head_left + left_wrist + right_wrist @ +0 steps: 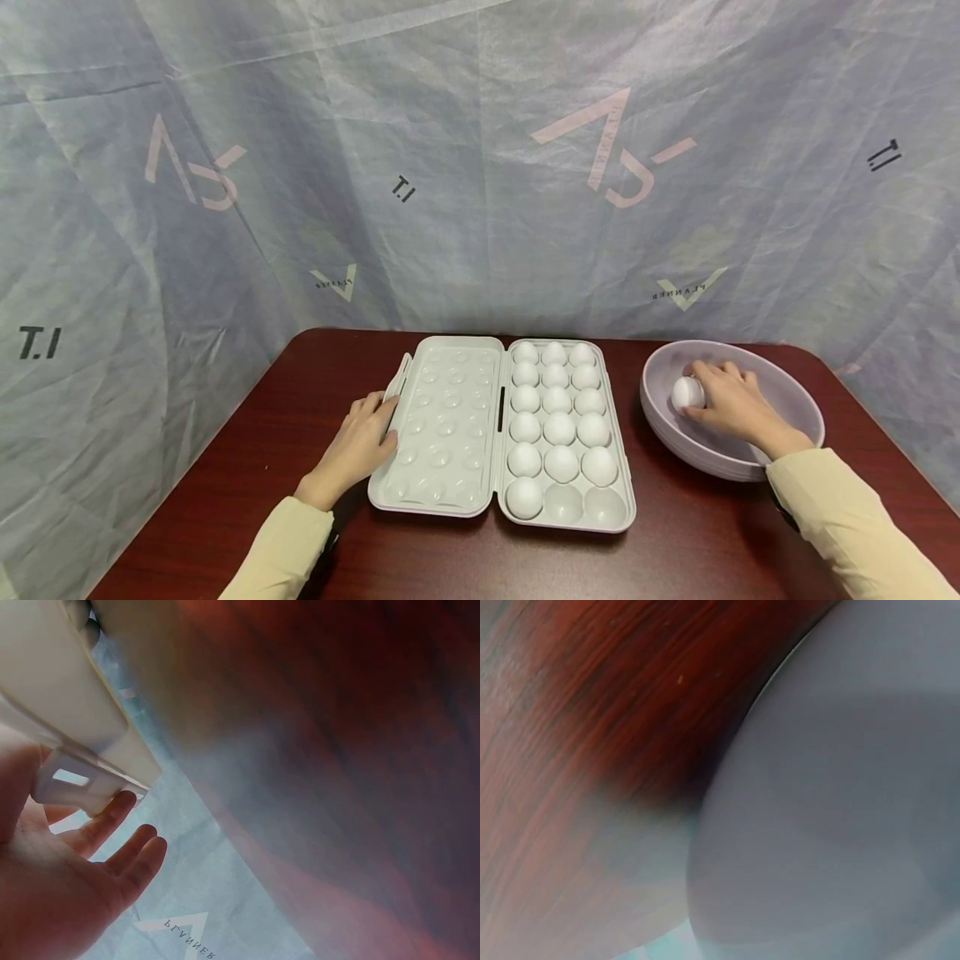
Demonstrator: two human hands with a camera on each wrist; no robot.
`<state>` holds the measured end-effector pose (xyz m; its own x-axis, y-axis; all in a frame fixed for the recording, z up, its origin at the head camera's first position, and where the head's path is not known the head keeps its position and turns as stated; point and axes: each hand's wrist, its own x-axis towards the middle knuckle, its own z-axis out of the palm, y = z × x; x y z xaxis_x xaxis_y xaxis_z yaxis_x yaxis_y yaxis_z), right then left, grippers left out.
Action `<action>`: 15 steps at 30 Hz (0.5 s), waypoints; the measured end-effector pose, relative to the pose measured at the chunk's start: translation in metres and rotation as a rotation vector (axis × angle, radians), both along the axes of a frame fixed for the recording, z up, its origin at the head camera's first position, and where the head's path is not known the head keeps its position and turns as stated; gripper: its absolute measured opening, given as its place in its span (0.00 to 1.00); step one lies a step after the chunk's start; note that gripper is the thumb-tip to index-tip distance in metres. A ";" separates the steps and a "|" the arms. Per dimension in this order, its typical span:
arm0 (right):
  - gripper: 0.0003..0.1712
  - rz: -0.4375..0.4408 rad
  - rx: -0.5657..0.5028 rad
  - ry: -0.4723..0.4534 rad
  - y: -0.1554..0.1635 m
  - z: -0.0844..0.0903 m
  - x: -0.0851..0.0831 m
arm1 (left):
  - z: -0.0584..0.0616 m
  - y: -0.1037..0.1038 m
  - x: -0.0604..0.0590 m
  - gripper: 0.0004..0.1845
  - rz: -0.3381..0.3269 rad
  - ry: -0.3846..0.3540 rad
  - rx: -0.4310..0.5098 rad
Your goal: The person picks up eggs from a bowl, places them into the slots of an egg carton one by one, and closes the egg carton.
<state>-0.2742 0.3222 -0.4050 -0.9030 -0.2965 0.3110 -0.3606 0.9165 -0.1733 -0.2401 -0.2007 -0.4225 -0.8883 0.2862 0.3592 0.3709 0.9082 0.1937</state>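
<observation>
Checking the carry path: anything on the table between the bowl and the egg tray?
Nothing: in the head view only bare table separates the bowl from the egg tray.

Dark red-brown wood-grain tabletop [675, 550] with rounded far corners; the same grain shows blurred in both wrist views. Behind and to both sides hangs a wrinkled pale blue-grey fabric backdrop [465, 125], creased, reaching down to the tabletop's far edge. Printed on it: large pink angular logos [611, 150] upper right and upper left, small black "T.I" marks [39, 342] at left, centre and far right, and pale triangular "PLANNER" marks [686, 290], one also seen in the left wrist view.
</observation>
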 end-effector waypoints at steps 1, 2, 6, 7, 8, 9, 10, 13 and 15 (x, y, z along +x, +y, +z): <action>0.28 0.000 -0.004 0.002 0.000 0.000 0.000 | 0.000 0.000 0.000 0.25 0.000 0.000 0.000; 0.28 0.002 -0.008 0.005 0.000 -0.001 0.000 | 0.000 0.000 0.000 0.25 -0.001 -0.001 0.001; 0.28 0.010 -0.020 0.025 0.000 -0.002 0.000 | 0.000 0.000 0.000 0.25 -0.002 -0.006 0.006; 0.28 0.010 -0.023 0.030 0.000 -0.001 0.000 | -0.001 0.000 0.000 0.25 -0.003 -0.005 0.006; 0.28 0.013 -0.025 0.037 0.000 -0.001 0.000 | -0.001 0.000 0.000 0.25 -0.003 -0.005 0.006; 0.28 0.015 -0.029 0.043 -0.001 0.000 0.001 | -0.001 0.000 0.000 0.25 -0.004 -0.004 0.006; 0.28 0.019 -0.031 0.050 -0.001 0.000 0.001 | -0.001 0.000 0.000 0.25 -0.005 -0.003 0.006; 0.28 0.026 -0.048 0.074 -0.002 0.004 0.002 | -0.001 0.000 0.000 0.25 -0.007 -0.003 0.004; 0.29 0.031 -0.057 0.097 -0.004 0.006 0.003 | -0.001 0.000 0.000 0.25 -0.008 -0.005 0.004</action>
<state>-0.2709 0.3186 -0.3985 -0.8585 -0.3033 0.4134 -0.4063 0.8943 -0.1876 -0.2404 -0.2011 -0.4236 -0.8878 0.2918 0.3560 0.3772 0.9044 0.1993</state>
